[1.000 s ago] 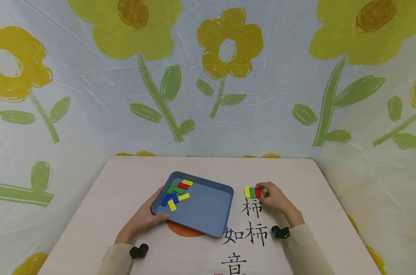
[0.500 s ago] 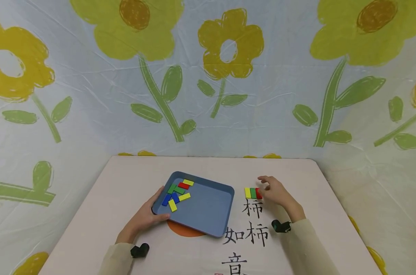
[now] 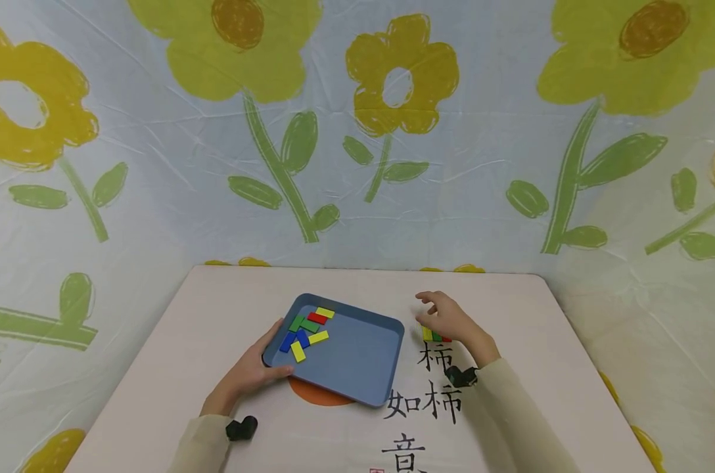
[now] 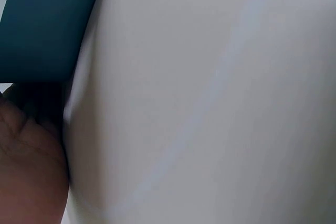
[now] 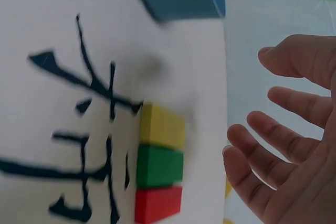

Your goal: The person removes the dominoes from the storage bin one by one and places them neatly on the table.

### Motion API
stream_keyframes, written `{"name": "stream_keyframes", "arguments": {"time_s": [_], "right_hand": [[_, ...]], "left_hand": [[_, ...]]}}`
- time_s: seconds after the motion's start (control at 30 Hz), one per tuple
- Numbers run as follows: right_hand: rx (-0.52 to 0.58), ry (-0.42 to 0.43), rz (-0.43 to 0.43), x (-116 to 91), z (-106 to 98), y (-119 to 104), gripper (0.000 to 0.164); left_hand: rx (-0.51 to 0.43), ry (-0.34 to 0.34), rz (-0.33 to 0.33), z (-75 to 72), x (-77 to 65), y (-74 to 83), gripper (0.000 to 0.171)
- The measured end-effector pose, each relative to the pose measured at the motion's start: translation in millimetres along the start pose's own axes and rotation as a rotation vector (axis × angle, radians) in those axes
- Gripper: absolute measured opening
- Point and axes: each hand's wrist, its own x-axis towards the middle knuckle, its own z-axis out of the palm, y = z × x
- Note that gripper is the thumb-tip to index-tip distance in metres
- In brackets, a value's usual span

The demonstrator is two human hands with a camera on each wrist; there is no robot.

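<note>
My left hand point(image 3: 248, 373) grips the left end of a blue tray point(image 3: 351, 358), thumb along the near rim and fingers at the left side. In the tray's left part lie several small blocks in yellow, red, green and blue. To the right of the tray, a yellow block point(image 5: 163, 127), a green block point(image 5: 160, 166) and a red block point(image 5: 158, 204) stand side by side in a row on the table. Over this row hovers my right hand point(image 3: 452, 322), fingers spread and loosely bent with nothing in them; it partly hides the row in the head view.
Black brush characters point(image 3: 437, 401) and an orange patch point(image 3: 319, 394) mark the pale table cover point(image 3: 156, 394). A flower-printed cloth point(image 3: 452, 217) hangs behind the table and along both sides. Each wrist wears a dark band point(image 3: 242, 428).
My right hand has let go of the red block at the row's right end, lifted, and moved left over the row toward the tray. The left hand keeps its grip on the tray.
</note>
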Motion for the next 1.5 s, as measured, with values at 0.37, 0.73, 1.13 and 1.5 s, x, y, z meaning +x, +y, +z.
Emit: {"name": "stream_keyframes", "arguments": {"time_s": [0.37, 0.73, 1.13, 1.5], "right_hand": [[0.011, -0.055, -0.102, 32.1, 18.3, -40.9, 0.058], [0.034, -0.101, -0.160, 57.3, 52.3, -80.3, 0.059], [0.007, -0.199, -0.225, 70.4, 96.7, -107.2, 0.058], [-0.024, -0.230, -0.252, 75.5, 130.2, -107.6, 0.047]], "left_hand": [[-0.001, -0.001, 0.002, -0.8, 0.2, 1.6, 0.112], [0.018, 0.003, 0.007, -1.6, -0.1, -0.2, 0.113], [0.003, 0.001, 0.043, -2.2, -0.2, -1.8, 0.112], [-0.006, -0.005, 0.023, -1.6, 0.8, -2.2, 0.110]]}}
